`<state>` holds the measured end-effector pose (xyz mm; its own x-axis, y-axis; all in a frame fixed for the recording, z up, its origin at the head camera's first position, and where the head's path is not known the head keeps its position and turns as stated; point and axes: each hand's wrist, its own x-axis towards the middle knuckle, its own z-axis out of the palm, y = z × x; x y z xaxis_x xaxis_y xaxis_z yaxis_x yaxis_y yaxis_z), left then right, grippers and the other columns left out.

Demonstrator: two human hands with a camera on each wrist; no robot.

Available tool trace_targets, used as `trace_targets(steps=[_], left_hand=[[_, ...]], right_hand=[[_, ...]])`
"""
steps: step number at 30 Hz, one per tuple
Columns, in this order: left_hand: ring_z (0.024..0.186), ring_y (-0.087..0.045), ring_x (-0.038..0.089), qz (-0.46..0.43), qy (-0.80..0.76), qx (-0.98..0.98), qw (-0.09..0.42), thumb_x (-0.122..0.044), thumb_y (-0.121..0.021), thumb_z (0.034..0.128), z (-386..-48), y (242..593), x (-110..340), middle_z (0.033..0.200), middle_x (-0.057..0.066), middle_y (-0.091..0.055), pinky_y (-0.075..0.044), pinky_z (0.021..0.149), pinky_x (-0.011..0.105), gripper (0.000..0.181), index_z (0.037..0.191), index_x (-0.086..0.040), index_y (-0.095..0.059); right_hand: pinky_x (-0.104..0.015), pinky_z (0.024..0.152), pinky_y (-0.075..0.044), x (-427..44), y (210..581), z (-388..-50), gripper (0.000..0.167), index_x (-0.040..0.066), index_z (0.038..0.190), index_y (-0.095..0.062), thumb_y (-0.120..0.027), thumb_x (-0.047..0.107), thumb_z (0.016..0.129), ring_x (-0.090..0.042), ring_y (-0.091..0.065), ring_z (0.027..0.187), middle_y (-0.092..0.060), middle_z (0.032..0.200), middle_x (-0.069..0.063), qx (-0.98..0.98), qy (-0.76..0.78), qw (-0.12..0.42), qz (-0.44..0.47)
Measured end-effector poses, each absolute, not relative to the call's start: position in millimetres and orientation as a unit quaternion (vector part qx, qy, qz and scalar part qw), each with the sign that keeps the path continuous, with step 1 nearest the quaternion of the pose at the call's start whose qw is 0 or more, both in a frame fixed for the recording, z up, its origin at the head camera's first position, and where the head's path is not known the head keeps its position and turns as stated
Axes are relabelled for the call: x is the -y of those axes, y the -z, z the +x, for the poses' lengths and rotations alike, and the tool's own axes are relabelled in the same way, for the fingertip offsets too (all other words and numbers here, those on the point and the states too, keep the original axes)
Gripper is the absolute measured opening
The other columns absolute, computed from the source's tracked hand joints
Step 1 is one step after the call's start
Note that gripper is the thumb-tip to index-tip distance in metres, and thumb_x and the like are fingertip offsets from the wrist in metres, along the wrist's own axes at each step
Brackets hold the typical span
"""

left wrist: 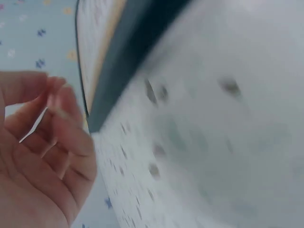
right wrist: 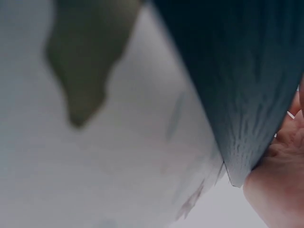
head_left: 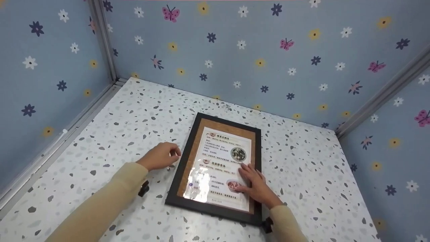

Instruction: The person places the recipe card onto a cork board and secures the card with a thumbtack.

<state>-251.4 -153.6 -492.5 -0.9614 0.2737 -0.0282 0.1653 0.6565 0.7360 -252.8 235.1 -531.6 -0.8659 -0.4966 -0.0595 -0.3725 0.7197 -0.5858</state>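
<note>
A black-framed board with a brown backing lies flat and slightly turned on the speckled table. Inside it is a white printed sheet with two small food pictures, and light glares off its lower left. My right hand rests over the right side of the board, fingers spread on the sheet. Just off the left edge is my left hand, its fingers curled toward the thumb. In the left wrist view, the left hand's thumb and fingertips meet, with nothing visible between them. The right wrist view shows the frame's dark side beside the right hand.
The white speckled table is bounded at the back by a blue wall with flowers and butterflies. Similar side panels stand at left and right, joined by grey metal corner strips. Dark wrist devices show below the sleeves.
</note>
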Motion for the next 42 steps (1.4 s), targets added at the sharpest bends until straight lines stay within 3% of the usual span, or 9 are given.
trace_targets(steps=[7,29,36,42], left_hand=[[0.072,-0.054,0.017,0.119,-0.313,-0.934,0.124,-0.014,-0.071,0.084,-244.6,507.2,171.5,0.08,-0.001,-0.059,-0.045,0.067,0.036,0.007,0.084,-0.014,-0.065],[0.067,-0.051,0.015,0.117,-0.341,-0.928,0.091,-0.016,-0.071,0.0891,-243.9,518.4,181.0,0.074,0.0,-0.057,-0.043,0.063,0.033,0.016,0.077,-0.01,-0.063],[0.066,-0.056,0.014,0.127,-0.408,-0.902,0.062,-0.006,-0.068,0.0904,-247.4,514.9,179.7,0.076,0.001,-0.062,-0.048,0.061,0.029,0.013,0.079,-0.007,-0.061],[0.065,-0.057,0.015,0.117,-0.454,-0.881,0.063,-0.012,-0.072,0.0912,-249.8,515.0,176.2,0.078,0.001,-0.063,-0.049,0.058,0.03,0.012,0.084,-0.009,-0.063]], right_hand=[[-0.055,0.115,-0.001,-235.5,532.4,-252.0,0.083,0.008,0.152,-0.038,-0.069,0.052,0.088,-0.033,-0.005,0.15,-0.021,0.162,-0.008,-0.926,0.278,0.099,-0.236],[-0.052,0.116,0.001,-232.9,532.3,-250.9,0.08,0.008,0.152,-0.038,-0.065,0.052,0.091,-0.031,-0.004,0.15,-0.021,0.162,-0.006,-0.926,0.278,0.103,-0.232],[-0.054,0.116,-0.001,-233.6,533.5,-252.5,0.077,0.006,0.151,-0.039,-0.065,0.049,0.092,-0.034,-0.007,0.149,-0.024,0.161,-0.009,-0.924,0.28,0.093,-0.241],[-0.056,0.115,-0.003,-234.8,534.2,-253.1,0.075,0.005,0.15,-0.041,-0.066,0.046,0.092,-0.035,-0.009,0.149,-0.027,0.16,-0.01,-0.922,0.283,0.088,-0.247]])
